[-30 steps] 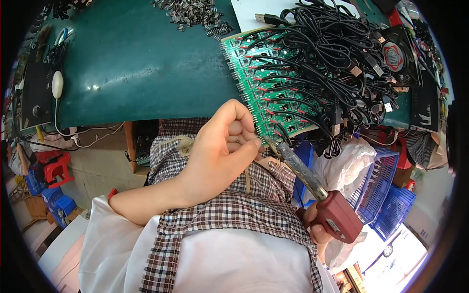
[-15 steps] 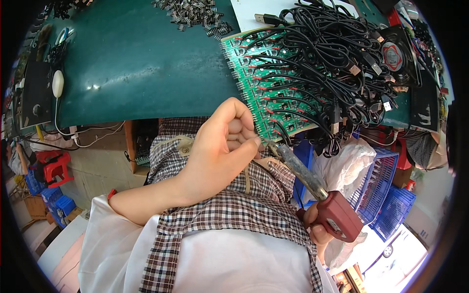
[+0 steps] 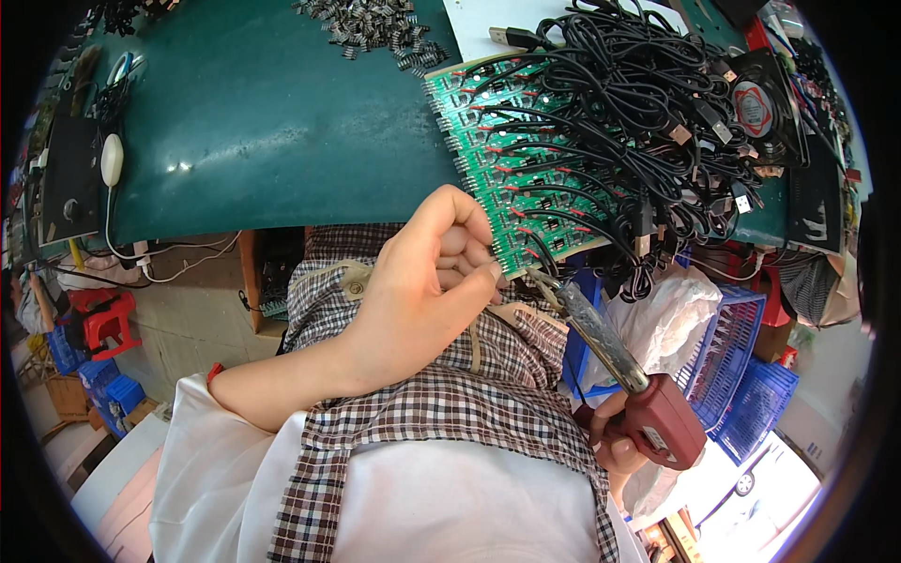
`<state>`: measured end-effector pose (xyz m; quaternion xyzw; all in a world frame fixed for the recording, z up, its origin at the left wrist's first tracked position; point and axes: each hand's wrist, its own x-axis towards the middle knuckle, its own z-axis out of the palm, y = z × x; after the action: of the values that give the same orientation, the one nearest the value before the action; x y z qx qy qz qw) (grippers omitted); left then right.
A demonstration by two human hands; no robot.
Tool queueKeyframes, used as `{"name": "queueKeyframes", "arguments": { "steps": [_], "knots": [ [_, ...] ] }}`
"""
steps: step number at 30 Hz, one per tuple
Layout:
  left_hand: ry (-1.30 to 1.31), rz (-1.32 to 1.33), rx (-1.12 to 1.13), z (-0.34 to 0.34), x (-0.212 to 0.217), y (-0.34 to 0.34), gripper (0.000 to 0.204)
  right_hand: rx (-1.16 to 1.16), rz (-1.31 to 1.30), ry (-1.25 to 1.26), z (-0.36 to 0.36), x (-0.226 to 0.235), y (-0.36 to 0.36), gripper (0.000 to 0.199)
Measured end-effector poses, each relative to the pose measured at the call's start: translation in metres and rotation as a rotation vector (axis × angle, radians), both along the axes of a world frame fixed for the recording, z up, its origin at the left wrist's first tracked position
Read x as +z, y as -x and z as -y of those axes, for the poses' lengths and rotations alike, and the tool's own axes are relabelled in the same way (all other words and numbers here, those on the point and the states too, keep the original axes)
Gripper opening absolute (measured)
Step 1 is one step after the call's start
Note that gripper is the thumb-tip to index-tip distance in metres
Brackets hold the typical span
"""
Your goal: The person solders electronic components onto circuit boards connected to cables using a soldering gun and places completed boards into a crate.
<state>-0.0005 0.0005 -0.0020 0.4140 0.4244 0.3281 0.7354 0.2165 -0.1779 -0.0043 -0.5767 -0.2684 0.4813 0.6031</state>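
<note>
A green circuit board panel (image 3: 477, 185) lies at the table's edge, with a row of metal pins down its left side and black cables with red-ended wires across it. My left hand (image 3: 394, 300) is closed in a pinch at the panel's near left corner; whatever sits between thumb and fingers is too small or hidden to make out. My right hand (image 3: 618, 448) grips the dark red handle of a soldering iron (image 3: 593, 330). The iron's barrel slants up to the left, its tip beside the near edge of the panel, just right of my left fingertips.
A tangled heap of black USB cables (image 3: 619, 94) covers the panel's right side. Small pin connectors (image 3: 371, 28) are piled at the back of the green table (image 3: 263, 131). A fan (image 3: 755, 108) stands at right. Blue crates (image 3: 723, 347) and a white plastic bag (image 3: 662, 319) are below.
My right hand and the soldering iron have shifted slightly right, and the tip has drawn away from my left fingertips. My left hand has hardly moved.
</note>
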Motion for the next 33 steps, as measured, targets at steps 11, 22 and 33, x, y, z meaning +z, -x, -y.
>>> {"name": "queueKeyframes", "arguments": {
  "steps": [11,22,33],
  "knots": [
    [-0.066,-0.058,0.003,-0.002,-0.003,0.005,0.021,0.209,0.271,0.079,-0.009,0.004,-0.005,0.056],
    [-0.072,-0.059,0.1,-0.01,-0.001,0.012,0.019,0.147,0.281,0.019,0.001,0.001,-0.003,0.058],
    [-0.269,-0.173,0.25,-0.037,0.0,0.016,0.052,-0.271,0.478,-0.599,-0.032,0.016,-0.036,0.053]
  ]
}}
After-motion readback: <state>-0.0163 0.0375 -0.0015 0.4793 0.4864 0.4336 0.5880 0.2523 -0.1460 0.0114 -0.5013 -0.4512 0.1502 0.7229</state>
